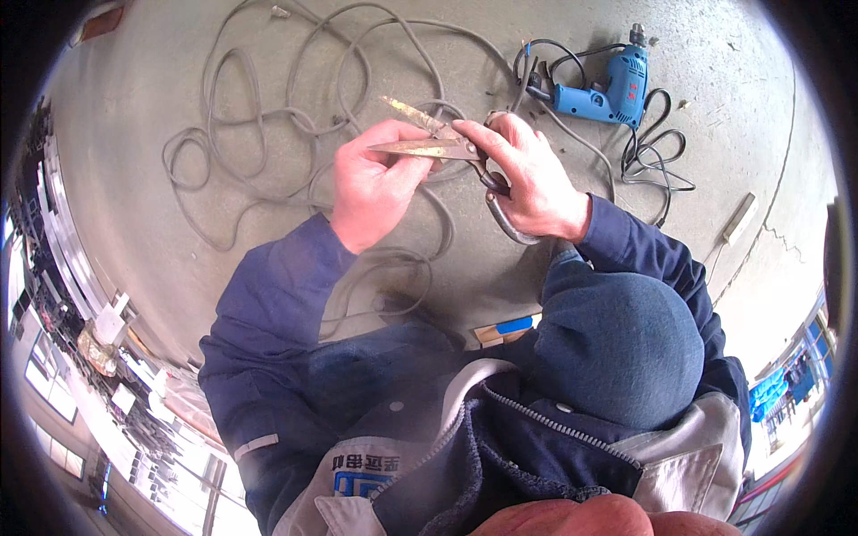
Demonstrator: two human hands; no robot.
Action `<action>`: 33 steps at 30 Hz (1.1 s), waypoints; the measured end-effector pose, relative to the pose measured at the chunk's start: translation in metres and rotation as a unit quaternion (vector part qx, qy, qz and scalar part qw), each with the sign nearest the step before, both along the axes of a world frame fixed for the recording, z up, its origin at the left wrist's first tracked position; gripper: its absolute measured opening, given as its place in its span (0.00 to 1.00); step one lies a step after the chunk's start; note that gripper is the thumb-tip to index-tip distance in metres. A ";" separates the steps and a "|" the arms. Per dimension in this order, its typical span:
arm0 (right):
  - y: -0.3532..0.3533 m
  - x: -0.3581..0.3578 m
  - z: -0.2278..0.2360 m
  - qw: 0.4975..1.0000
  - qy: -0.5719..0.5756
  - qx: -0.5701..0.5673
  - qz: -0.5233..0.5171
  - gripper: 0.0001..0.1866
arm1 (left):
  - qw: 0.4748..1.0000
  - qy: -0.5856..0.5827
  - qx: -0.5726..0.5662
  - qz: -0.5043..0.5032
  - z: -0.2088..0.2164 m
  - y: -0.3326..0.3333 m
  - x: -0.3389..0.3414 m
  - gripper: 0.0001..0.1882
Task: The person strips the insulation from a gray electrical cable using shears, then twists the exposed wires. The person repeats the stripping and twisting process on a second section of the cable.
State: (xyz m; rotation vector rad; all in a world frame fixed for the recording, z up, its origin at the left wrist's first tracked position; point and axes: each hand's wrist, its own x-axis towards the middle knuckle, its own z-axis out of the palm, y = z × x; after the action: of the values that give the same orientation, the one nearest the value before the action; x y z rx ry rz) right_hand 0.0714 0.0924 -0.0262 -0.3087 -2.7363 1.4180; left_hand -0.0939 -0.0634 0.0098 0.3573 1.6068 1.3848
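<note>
My right hand point(534, 174) grips the dark handles of a worn pair of scissors point(433, 148). Its blades are spread apart and point to the left, with pale, rusty marks along the metal. My left hand point(371, 192) is closed right beside the blades, its thumb and fingers drawn together behind the lower blade. What sits between those fingers is hidden by the blade and the hand. Beneath both hands, a long grey cable point(483, 40) lies in loose loops on the concrete floor.
A blue power drill point(617, 89) lies at the far right, its black cord point(661, 183) bunched beside it. Farther right rests a pale flat strip point(740, 219). Between my legs is a small box with a blue patch point(514, 327). Cluttered materials point(107, 330) line the left side.
</note>
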 end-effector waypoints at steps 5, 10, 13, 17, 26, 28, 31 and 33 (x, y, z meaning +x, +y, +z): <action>-0.001 -0.001 -0.004 0.998 0.022 -0.056 -0.010 0.38 | 0.999 -0.025 -0.016 -0.014 0.001 0.000 0.000 0.07; -0.002 0.002 -0.007 0.993 0.036 -0.111 0.004 0.37 | 0.999 -0.039 0.009 -0.030 0.001 0.000 -0.003 0.05; -0.003 0.005 -0.008 0.988 0.040 -0.147 0.006 0.38 | 0.999 -0.027 0.026 -0.034 0.000 0.000 -0.005 0.04; 0.000 0.006 -0.011 0.966 0.037 -0.256 -0.012 0.38 | 0.998 -0.024 -0.024 -0.057 0.003 -0.003 -0.005 0.04; 0.007 0.007 -0.007 0.971 0.009 -0.237 -0.023 0.39 | 0.999 -0.022 -0.008 -0.038 -0.003 -0.001 -0.005 0.07; 0.006 0.004 -0.005 0.985 0.046 -0.160 -0.037 0.41 | 0.999 -0.018 0.007 -0.038 -0.004 -0.002 -0.005 0.08; 0.004 0.000 -0.002 0.998 -0.001 -0.068 -0.005 0.40 | 0.999 -0.032 0.023 -0.038 -0.006 -0.003 -0.004 0.09; 0.003 -0.001 -0.001 0.997 0.010 -0.071 -0.011 0.39 | 0.998 -0.060 0.015 -0.026 -0.007 -0.004 -0.003 0.10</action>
State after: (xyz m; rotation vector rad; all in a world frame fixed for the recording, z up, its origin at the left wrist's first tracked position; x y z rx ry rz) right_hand 0.0706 0.0954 -0.0275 -0.3261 -2.6134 1.6036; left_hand -0.0965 -0.0672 0.0032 0.3262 1.4703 1.3672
